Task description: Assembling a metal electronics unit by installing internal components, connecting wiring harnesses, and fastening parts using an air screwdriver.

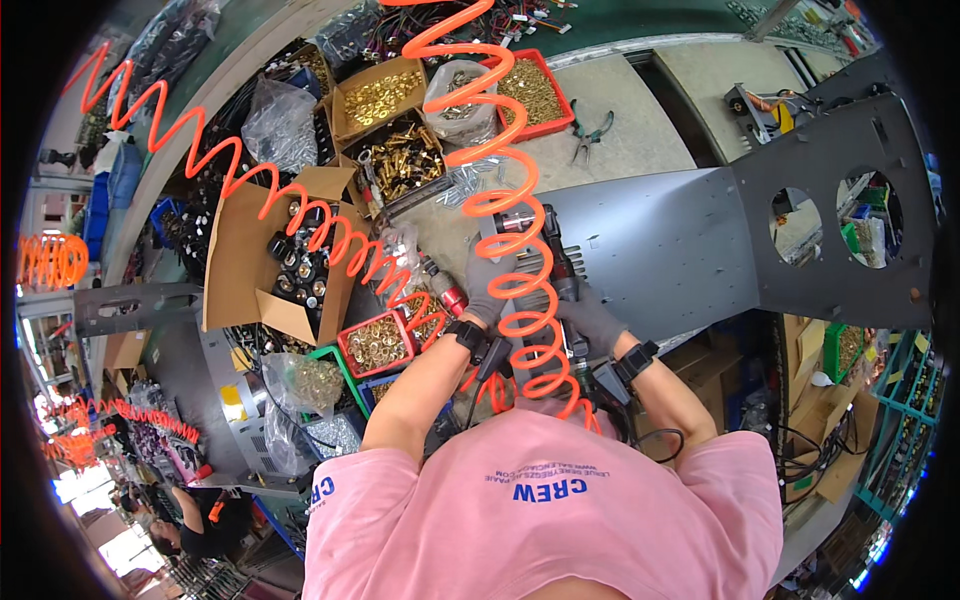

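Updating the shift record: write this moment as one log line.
left gloved hand: partly behind orange coiled hose | right gloved hand: at black tool, grip unclear | grey sheet-metal panel: extends rightward

bright lt, edges v. warped

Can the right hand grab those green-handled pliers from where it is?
Probably yes, with a stretch: the pliers lie uncovered on the worktop, though the right hand would have to reach across the grey metal panel.
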The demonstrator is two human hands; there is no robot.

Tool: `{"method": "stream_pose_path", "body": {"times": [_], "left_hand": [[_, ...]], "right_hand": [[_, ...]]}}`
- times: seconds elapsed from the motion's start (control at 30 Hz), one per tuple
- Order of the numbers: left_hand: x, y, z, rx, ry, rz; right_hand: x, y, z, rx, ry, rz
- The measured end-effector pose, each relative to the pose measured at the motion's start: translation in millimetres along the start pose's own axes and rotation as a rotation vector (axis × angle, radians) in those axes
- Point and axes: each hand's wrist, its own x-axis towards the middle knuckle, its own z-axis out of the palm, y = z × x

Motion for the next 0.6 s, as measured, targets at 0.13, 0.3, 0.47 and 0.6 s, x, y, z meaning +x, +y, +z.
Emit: {"method": "stream_pose_path", "body": {"times": [0.13,0.3,0.47,0.6], "left_hand": [[0,0,2,0.029,0.004,-0.011],[3,-2,0,0.091,0.007,-0.009],[19,0,6,0.07,-0.041,-0.005],[23,-11,11,0.047,-0.066,-0.03]], "right_hand": [[-6,-9,-2,0.234,-0.054,0.107],[-14,-13,-9,-0.165,-0.042,-0.06],[-21,-16,-8,0.037,-0.042,-0.073],[-29,-16,-7,0.262,-0.103,-0.136]]}}
